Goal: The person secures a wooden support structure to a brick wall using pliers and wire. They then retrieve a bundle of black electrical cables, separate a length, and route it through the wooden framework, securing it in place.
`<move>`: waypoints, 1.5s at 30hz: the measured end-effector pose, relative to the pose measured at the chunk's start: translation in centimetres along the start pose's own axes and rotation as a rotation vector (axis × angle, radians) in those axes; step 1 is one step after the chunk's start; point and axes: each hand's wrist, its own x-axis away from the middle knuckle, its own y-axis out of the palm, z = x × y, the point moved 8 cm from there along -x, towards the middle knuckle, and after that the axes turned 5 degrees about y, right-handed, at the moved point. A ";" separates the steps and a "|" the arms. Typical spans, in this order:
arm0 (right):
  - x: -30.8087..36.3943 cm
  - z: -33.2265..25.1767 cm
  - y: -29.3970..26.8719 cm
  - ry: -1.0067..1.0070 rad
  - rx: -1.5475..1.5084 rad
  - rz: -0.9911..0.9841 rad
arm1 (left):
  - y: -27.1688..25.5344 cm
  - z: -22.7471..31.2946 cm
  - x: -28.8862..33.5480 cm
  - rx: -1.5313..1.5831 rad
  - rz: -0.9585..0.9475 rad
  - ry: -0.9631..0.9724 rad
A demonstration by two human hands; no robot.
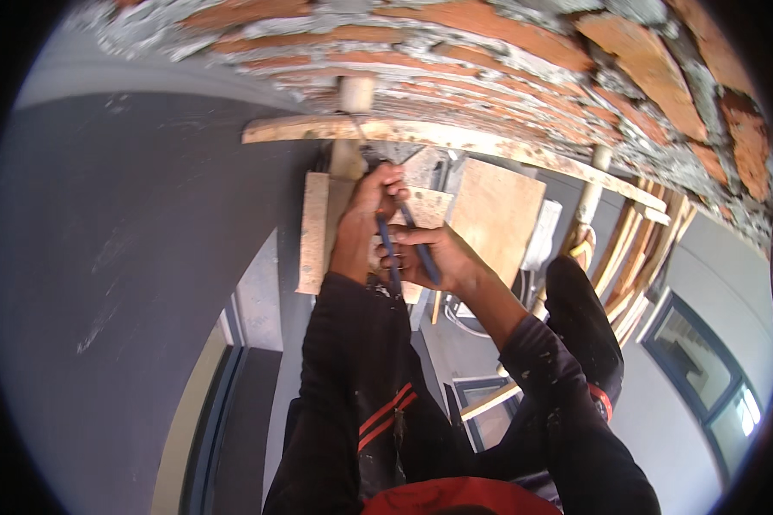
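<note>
A pair of pliers point(424, 255) with two long dark-blue handles is held in front of me, the handles spread apart. My right hand point(448, 251) has its fingers curled round these handles from the right. Just beyond it my left hand point(371, 199) is closed near the head of the pliers. What its fingers grip is hidden, and the jaws do not show clearly. Both hands are just below a long wooden batten point(438, 135) that runs along the brick wall. A round wooden post point(356, 94) meets this batten above my left hand.
Rough brickwork point(507, 39) with mortar spans the top. Wooden boards point(496, 215) lie below my hands. Another pole point(589, 202) stands right, by my knee, with stacked timber point(640, 245) behind it. A grey wall point(129, 223) fills the left. Windows point(704, 365) appear far below.
</note>
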 end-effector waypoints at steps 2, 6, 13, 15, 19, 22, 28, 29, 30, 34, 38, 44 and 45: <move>0.0 -0.2 -0.2 -0.021 0.082 0.095 | -0.8 0.3 -0.2 -0.033 -0.018 0.052; 0.2 -1.1 -0.8 -0.011 0.152 0.203 | 0.8 0.2 0.1 0.038 -0.024 0.031; 2.0 -4.0 -1.1 0.065 0.797 0.636 | 1.3 -0.5 0.5 0.048 0.040 0.010; 2.2 -5.2 -1.0 0.100 1.065 0.700 | 1.3 0.0 1.4 -0.117 0.138 -0.004; 1.8 -5.3 -0.1 -0.153 1.542 0.988 | 1.7 0.2 2.9 -0.566 0.476 0.043; 1.3 -3.9 0.0 -0.171 1.600 1.194 | 0.6 0.2 2.8 -0.449 0.526 0.061; 2.0 -2.8 2.1 -0.322 1.459 1.265 | 1.0 1.1 3.2 -0.487 0.318 -0.076; 2.5 -2.8 2.7 -0.366 1.434 1.243 | 1.3 1.3 3.3 -0.464 0.275 -0.084; 2.8 -2.5 2.9 -0.313 1.376 1.039 | 1.5 1.3 3.4 -0.441 0.234 -0.096; 2.3 -0.2 0.3 -0.135 0.314 0.177 | 1.5 0.4 2.9 -0.248 0.108 -0.130; 1.9 0.3 0.8 -0.080 0.041 0.095 | 2.5 -0.4 2.4 0.049 -0.083 -0.108; 3.2 -2.5 0.9 0.029 0.503 0.548 | 3.5 -2.1 0.7 0.627 -0.238 -0.150; 3.6 -3.8 1.2 0.036 0.632 0.596 | 3.7 -2.1 0.3 0.577 -0.186 -0.100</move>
